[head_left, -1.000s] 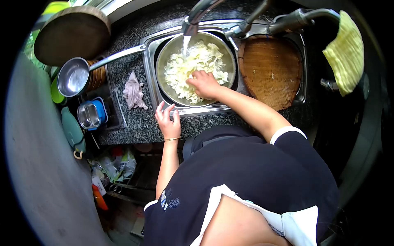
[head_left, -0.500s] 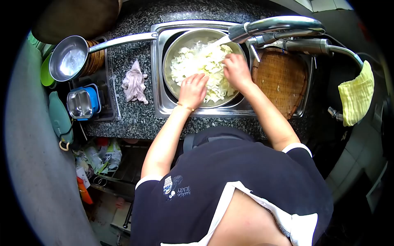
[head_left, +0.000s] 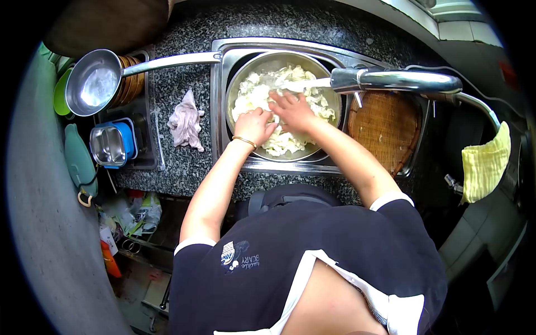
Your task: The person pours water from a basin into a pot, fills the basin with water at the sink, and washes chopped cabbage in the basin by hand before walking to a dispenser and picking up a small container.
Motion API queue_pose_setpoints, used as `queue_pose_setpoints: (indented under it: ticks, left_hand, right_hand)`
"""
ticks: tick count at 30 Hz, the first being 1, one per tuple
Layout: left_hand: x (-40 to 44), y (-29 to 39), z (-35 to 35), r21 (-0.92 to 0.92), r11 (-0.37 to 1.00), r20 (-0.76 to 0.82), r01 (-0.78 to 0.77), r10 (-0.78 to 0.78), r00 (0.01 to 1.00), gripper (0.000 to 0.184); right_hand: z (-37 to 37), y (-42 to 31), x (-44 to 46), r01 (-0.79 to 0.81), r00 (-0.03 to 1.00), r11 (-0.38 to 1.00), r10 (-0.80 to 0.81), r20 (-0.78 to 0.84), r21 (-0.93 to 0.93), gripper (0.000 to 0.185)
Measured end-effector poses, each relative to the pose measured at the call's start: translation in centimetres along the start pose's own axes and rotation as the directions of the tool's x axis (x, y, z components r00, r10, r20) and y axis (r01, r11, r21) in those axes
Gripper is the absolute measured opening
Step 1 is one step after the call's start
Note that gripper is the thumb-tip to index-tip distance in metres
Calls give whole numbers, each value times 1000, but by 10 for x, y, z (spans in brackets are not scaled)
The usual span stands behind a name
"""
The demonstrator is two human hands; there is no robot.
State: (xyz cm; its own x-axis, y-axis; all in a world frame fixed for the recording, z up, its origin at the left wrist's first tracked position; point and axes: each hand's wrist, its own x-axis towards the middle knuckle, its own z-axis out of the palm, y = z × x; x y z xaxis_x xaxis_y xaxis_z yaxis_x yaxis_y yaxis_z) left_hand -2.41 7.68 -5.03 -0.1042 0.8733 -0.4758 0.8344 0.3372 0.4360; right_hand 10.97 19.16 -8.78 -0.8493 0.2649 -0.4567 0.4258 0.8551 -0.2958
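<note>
A round metal basin [head_left: 335, 127] sits in the sink, filled with chopped pale leaf pieces that look like cabbage [head_left: 285, 146]. My left hand [head_left: 254, 127] is over the basin's left side, its thumb apart from the fingers and its fingertips bent down among the cabbage. Beside it, my right hand [head_left: 293, 113] lies across the middle of the pile with its fingers spread, palm down on the pieces. The faucet [head_left: 349, 81] points its pale spout into the basin, just above my right hand. What lies under both palms is hidden.
A woven bamboo tray [head_left: 385, 131] rests in the right sink bowl. On the granite counter lies a crumpled pale cloth [head_left: 186, 121]. Further left are a long-handled metal pan [head_left: 92, 84] and a blue-edged metal box [head_left: 109, 143]. A yellow cloth [head_left: 487, 163] hangs at the right.
My right hand has moved left from the basin's right side to the middle of the cabbage and spread its fingers. My left hand has shifted slightly left. The camera view has tilted somewhat.
</note>
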Motion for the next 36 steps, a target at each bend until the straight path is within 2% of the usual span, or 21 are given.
queue_pose_setpoints:
  ticks: [1,4,6,7,10,11,12,14,16,18,19,20,21,22,23,25,28,30,32,34,36]
  left_hand:
    - [-1,2,0,-4,1000,-1,5,-5,1000,31]
    - [-1,2,1,-138,989,-244,50,-83,966,36]
    - [7,-8,14,-91,988,-501,126,-155,851,53]
    - [15,-15,19,-289,929,-373,231,-332,867,69]
    - [42,-27,33,-628,723,-157,288,-480,863,75]
    - [49,-26,41,-631,723,-218,282,-514,829,67]
    - [53,-30,37,-634,720,-225,281,-519,824,67]
    - [61,-41,28,-932,83,320,353,-268,909,65]
    - [60,-40,19,-964,-8,256,264,-275,927,55]
    - [60,-36,9,-998,-65,49,25,-392,919,49]
    - [57,-30,-7,-971,232,-49,54,-417,908,49]
    - [58,-29,-13,-768,619,-168,166,-444,880,50]
    - [53,-24,-19,-549,826,-349,131,-369,861,46]
    - [46,-18,-21,-274,955,-497,112,-241,834,44]
    - [44,-14,-19,-272,956,-498,109,-237,834,44]
    - [45,-4,-8,312,937,-595,158,63,801,43]
    - [47,5,28,295,956,-406,-6,131,904,29]
    - [36,4,42,282,940,-318,-194,282,905,24]
    - [30,-4,37,240,963,-187,-123,170,968,30]
    - [28,-18,26,287,957,-466,27,115,877,39]
    - [28,-17,38,308,947,-350,92,23,936,54]
  right_hand:
    - [-4,5,-4,76,997,996,-76,9,-54,77]
    - [-16,8,-4,-332,941,920,340,-1,210,69]
    - [8,4,0,-321,935,886,352,-34,335,65]
    - [6,-3,0,-304,926,837,373,-67,456,61]
    - [14,-11,-2,-259,923,558,384,32,788,56]
    - [11,-9,-6,-319,899,156,363,246,935,59]
    - [12,-7,-5,-229,916,-46,328,231,972,60]
    - [13,2,-10,-216,918,-128,311,246,968,58]
    - [-25,2,-26,-199,909,-191,331,254,961,57]
    - [-44,14,-38,-210,907,34,379,182,977,62]
    - [-43,25,-40,-224,918,340,387,81,913,62]
    - [-44,37,-38,-220,932,615,361,-22,758,62]
    - [-49,39,-40,-226,882,801,410,-233,554,58]
    - [-55,40,-37,-226,882,801,411,-233,555,58]
    - [-62,43,-33,-262,885,827,412,-218,498,53]
    - [-52,48,-19,-248,869,852,406,-282,461,46]
    - [-14,30,8,-243,825,925,356,-439,293,18]
    - [8,22,-1,53,926,995,-19,-377,80,25]
    - [6,32,6,-42,995,964,65,-79,261,30]
    - [-12,41,7,-186,979,961,199,-43,206,47]
    - [15,39,5,-205,975,979,206,-79,17,65]
